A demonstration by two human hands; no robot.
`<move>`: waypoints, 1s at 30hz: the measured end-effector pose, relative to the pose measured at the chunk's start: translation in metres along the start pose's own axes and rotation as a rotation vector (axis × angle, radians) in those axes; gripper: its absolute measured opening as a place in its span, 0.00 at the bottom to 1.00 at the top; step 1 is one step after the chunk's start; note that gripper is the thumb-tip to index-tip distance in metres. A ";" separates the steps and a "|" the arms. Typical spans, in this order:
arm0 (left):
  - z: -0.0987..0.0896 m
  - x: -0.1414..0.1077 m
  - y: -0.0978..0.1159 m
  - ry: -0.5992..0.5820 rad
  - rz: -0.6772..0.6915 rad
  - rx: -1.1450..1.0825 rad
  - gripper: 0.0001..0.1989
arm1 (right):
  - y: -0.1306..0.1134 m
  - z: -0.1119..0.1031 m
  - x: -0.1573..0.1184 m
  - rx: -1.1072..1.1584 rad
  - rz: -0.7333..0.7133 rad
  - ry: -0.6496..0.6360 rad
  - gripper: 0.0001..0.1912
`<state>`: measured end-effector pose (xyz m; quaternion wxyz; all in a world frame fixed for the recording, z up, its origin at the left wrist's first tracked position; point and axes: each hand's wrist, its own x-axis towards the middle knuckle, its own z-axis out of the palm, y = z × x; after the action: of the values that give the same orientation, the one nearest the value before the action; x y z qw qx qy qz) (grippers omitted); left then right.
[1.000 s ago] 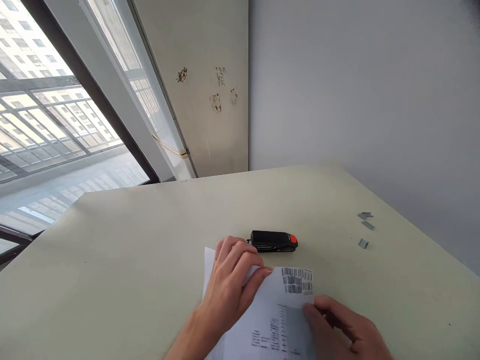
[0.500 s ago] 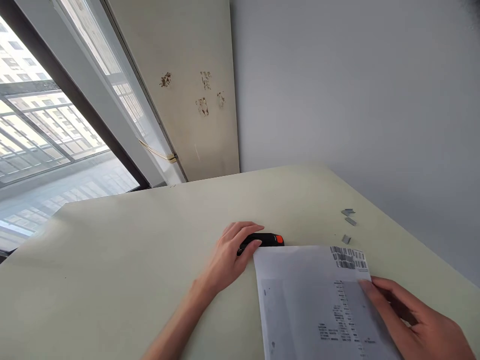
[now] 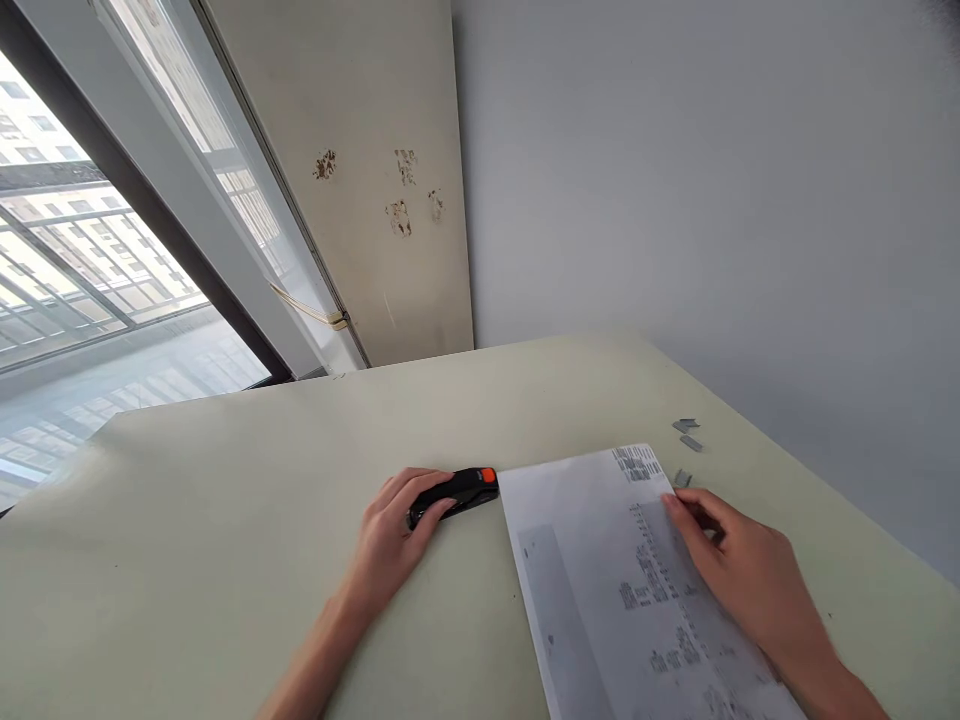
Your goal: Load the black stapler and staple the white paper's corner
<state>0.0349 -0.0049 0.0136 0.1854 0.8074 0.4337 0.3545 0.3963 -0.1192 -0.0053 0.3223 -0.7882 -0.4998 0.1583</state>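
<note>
Left hand: The left hand (image 3: pixel 394 520) lies just below the middle of the frame, curled over one end of the stapler, fingers along its far side and thumb along the near side.
Right hand: At the lower right, the right hand (image 3: pixel 739 560) pinches the paper's right edge near its top corner, thumb on the printed face; I can't see how the fingers sit beneath.
Stapler: The black stapler (image 3: pixel 466 486) lies near the middle of the frame, its red-marked end pointing right at the paper's upper left corner; whether they touch, I can't tell.
Paper: The white, printed paper (image 3: pixel 592 560) slants across the lower right, its bottom running out of view. One sheet or several, I can't say from here.
Step in hand: To my eye, gripping the stapler and steadying the paper beside it.
Next move: It would call for keeping that corner flat and square to the stapler, with the right hand's pinch light enough not to crease the edge.
Staples: Grey staple strips (image 3: pixel 690 443) lie right of centre, one just beyond the right fingertips.
Table: Everything rests on the pale table (image 3: pixel 247 520).
Beyond: A grey wall (image 3: pixel 675 200) fills the upper right; a window (image 3: pixel 67 230) the upper left.
</note>
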 end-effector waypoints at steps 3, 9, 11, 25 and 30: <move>-0.017 -0.012 -0.008 0.050 -0.117 0.022 0.13 | -0.012 0.012 0.015 -0.064 -0.058 0.049 0.29; -0.028 -0.023 -0.016 0.106 -0.255 0.039 0.16 | -0.032 0.043 -0.026 -0.181 -0.342 0.017 0.29; -0.027 -0.023 -0.018 0.114 -0.301 0.048 0.17 | -0.034 0.059 -0.049 -0.186 -0.520 -0.083 0.30; -0.024 -0.025 -0.021 0.096 -0.373 0.012 0.17 | -0.058 0.113 0.045 -0.375 -0.463 -0.173 0.34; -0.022 -0.033 -0.019 0.102 -0.381 -0.016 0.19 | -0.054 0.116 0.075 -0.375 -0.456 -0.166 0.32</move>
<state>-0.0041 -0.0216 0.0034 0.2335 0.6902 0.5846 0.3569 0.3267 0.0045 -0.0497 0.1564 -0.6859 -0.7089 0.0509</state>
